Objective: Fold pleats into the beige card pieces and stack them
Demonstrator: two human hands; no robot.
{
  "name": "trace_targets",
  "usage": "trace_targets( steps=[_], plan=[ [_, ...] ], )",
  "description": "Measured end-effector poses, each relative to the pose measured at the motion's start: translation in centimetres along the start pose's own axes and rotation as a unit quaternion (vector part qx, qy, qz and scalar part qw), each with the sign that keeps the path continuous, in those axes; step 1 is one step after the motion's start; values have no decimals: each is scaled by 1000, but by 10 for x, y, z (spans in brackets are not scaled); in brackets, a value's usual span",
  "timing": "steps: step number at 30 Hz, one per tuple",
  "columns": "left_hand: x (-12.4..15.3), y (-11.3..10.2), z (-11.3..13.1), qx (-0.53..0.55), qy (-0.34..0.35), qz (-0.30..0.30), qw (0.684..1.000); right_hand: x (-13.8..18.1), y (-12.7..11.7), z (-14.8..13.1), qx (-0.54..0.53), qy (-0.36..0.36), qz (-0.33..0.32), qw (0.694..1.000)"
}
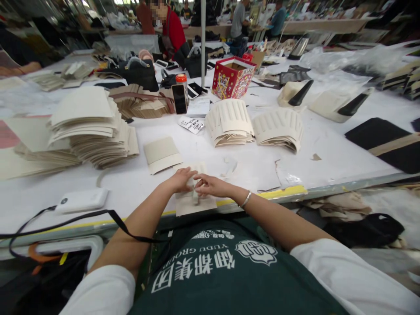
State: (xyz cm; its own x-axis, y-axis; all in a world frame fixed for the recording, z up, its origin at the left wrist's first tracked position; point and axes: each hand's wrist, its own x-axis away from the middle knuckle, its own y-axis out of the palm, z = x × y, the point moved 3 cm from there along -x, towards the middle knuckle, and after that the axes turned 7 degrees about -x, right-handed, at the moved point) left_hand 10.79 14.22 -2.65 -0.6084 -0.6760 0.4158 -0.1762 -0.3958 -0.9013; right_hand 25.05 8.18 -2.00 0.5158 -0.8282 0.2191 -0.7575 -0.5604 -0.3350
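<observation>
A flat cream-coloured cut panel (193, 202) lies at the near edge of the white table (328, 162), right in front of me. My left hand (181, 179) rests on its upper left part with the fingers curled down onto it. My right hand (210, 184) meets it from the right, fingertips pinched on a small raised fold or strip at the panel's middle. Both hands touch each other there. A silver bracelet sits on my right wrist.
A large fanned stack of cream panels (92, 131) lies at left, two smaller fanned stacks (254, 127) ahead, a single panel (161, 154) between. A white power bank (81, 200) with a cable sits near left. Red box (232, 78), phone (180, 99) and other people stand farther back.
</observation>
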Motion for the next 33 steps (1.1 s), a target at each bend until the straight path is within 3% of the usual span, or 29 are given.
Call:
trace_targets(
  steps=[3, 6, 9, 13, 18, 23, 26, 30, 32, 33],
  plan=[
    [-2, -1, 0, -15, -10, -18, 1000, -24, -6, 4, 80, 67, 7, 995],
    [-3, -1, 1, -19, -12, -21, 1000, -36, -2, -3, 255, 49, -13, 966],
    [-4, -2, 3, -30, -14, -25, 999, -36, 5, -8, 336, 47, -7, 941],
    [-4, -4, 6, -39, -26, -27, 999, -27, 14, -4, 363, 60, 12, 930],
    [-4, -5, 8, -50, -21, -31, 998, -20, 17, -2, 383, 8, 62, 922],
    [-4, -5, 9, -52, -30, -44, 997, 8, 44, -6, 407, -35, -2, 913],
    [-4, -6, 9, -42, -35, -52, 997, 31, 56, -11, 358, -30, -22, 933],
    [-1, -4, 7, -16, -34, -36, 999, 56, 32, -20, 191, -52, -54, 979],
    [1, -3, 5, -2, -32, -24, 999, 65, -2, -21, 173, -36, -17, 984],
    [2, -3, 3, 5, -29, -16, 999, 68, -23, -19, 200, -4, 32, 979]
  ],
)
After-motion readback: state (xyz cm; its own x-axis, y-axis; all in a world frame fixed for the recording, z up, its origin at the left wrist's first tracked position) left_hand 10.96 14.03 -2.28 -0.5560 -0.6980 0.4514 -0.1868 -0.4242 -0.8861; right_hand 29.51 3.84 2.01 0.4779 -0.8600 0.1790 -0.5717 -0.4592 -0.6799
